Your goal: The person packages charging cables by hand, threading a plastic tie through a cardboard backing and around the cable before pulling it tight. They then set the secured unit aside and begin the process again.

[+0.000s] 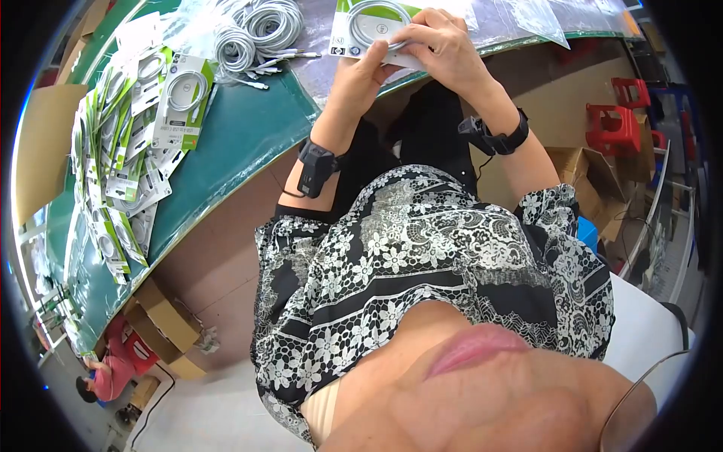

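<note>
A green-and-white packaging card (340,34) with a coiled white cable (356,25) on its front is held up over the table's near edge. My left hand (360,77) pinches the card's lower edge, with the thumb on the front. My right hand (446,51) is closed at the card's right side, its fingertips against the lower part of the coil. Part of the card is hidden behind my fingers. To the left of the card lie loose coils of white cable (273,24), their plug ends pointing toward the card.
On the green table (252,124), a heap of carded cables (139,143) spreads along the left. Clear plastic (542,21) lies at the top right. Cardboard boxes (162,320) and red stools (614,128) stand on the floor. Another person (113,369) is at the far lower left.
</note>
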`<action>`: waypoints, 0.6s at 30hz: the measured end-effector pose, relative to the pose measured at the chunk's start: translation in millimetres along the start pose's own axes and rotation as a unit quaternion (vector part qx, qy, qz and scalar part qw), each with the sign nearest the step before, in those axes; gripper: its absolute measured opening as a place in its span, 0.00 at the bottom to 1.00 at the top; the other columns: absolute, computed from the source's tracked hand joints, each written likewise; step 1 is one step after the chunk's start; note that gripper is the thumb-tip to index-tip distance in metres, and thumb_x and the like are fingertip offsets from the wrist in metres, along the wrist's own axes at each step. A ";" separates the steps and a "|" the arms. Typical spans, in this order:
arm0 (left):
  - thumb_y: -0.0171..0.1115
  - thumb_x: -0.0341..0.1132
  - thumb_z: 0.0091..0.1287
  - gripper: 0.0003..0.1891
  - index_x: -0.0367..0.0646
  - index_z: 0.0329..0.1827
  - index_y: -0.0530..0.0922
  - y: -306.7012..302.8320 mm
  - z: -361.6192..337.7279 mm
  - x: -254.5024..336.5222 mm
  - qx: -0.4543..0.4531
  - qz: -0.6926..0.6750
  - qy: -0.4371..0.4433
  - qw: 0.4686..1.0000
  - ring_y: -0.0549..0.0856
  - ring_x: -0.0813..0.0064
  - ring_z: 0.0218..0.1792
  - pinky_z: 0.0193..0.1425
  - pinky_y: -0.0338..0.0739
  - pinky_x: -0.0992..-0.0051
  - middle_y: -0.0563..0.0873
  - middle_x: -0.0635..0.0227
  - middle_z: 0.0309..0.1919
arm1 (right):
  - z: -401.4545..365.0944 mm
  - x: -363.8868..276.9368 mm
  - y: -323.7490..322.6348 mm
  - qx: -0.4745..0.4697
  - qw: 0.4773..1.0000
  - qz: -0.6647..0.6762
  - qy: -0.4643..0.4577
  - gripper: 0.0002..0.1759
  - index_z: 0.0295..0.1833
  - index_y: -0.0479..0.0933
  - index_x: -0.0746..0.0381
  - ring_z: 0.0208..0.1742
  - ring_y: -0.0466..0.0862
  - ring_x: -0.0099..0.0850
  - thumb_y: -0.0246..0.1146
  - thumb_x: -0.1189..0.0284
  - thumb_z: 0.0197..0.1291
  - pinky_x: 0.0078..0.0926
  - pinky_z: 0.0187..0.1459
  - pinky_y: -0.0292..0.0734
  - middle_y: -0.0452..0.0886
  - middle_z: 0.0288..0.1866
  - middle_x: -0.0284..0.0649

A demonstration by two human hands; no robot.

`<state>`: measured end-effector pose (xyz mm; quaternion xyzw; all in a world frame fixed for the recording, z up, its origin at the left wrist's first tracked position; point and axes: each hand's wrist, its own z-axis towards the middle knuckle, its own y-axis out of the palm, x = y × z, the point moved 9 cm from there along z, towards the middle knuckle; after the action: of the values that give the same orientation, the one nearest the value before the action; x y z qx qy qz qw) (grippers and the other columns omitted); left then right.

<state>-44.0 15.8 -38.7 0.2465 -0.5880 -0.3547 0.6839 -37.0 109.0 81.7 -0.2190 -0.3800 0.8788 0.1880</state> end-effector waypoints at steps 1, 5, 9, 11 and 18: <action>0.56 0.39 0.70 0.20 0.33 0.58 0.69 -1.1 1.0 -2.0 0.000 -0.001 -0.005 1.000 0.83 0.68 0.47 0.52 0.81 0.68 0.80 0.59 0.49 | 2.6 -0.7 0.4 -0.016 1.000 -0.002 -0.002 0.10 0.38 0.82 0.52 0.43 0.76 0.31 0.69 0.71 0.47 0.31 0.49 0.63 0.76 0.36 0.32; 0.51 0.41 0.72 0.20 0.33 0.58 0.69 -0.2 5.5 -12.6 0.002 0.001 -0.023 1.000 0.83 0.67 0.47 0.51 0.82 0.67 0.80 0.58 0.49 | 10.0 -3.6 -6.0 -0.033 0.999 0.000 0.010 0.11 0.40 0.80 0.58 0.38 0.76 0.35 0.67 0.76 0.48 0.34 0.44 0.68 0.75 0.34 0.37; 0.47 0.44 0.73 0.22 0.31 0.57 0.69 3.6 8.7 -9.8 0.003 0.033 0.037 0.999 0.83 0.66 0.47 0.50 0.83 0.67 0.79 0.57 0.49 | 11.2 1.9 -9.5 -0.004 0.998 0.032 0.049 0.08 0.35 0.81 0.57 0.37 0.75 0.38 0.68 0.75 0.45 0.35 0.43 0.65 0.74 0.31 0.37; 0.49 0.43 0.73 0.21 0.33 0.57 0.69 4.8 8.4 -6.9 0.004 0.028 0.060 0.998 0.83 0.66 0.47 0.48 0.83 0.67 0.80 0.57 0.48 | 8.3 10.2 -5.4 -0.016 0.994 0.064 0.081 0.09 0.36 0.81 0.57 0.38 0.75 0.37 0.68 0.75 0.45 0.34 0.44 0.65 0.74 0.31 0.37; 0.50 0.40 0.72 0.17 0.34 0.55 0.70 -6.6 3.5 -0.8 0.098 0.100 0.081 0.987 0.83 0.70 0.43 0.42 0.83 0.71 0.80 0.59 0.46 | -3.4 4.4 5.9 0.027 1.000 0.005 0.009 0.08 0.34 0.81 0.52 0.42 0.74 0.32 0.69 0.71 0.46 0.32 0.47 0.62 0.74 0.34 0.32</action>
<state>-48.8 12.6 -43.6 0.2803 -0.5844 -0.2033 0.7339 -39.9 109.5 74.1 -0.2239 -0.3531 0.8878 0.1925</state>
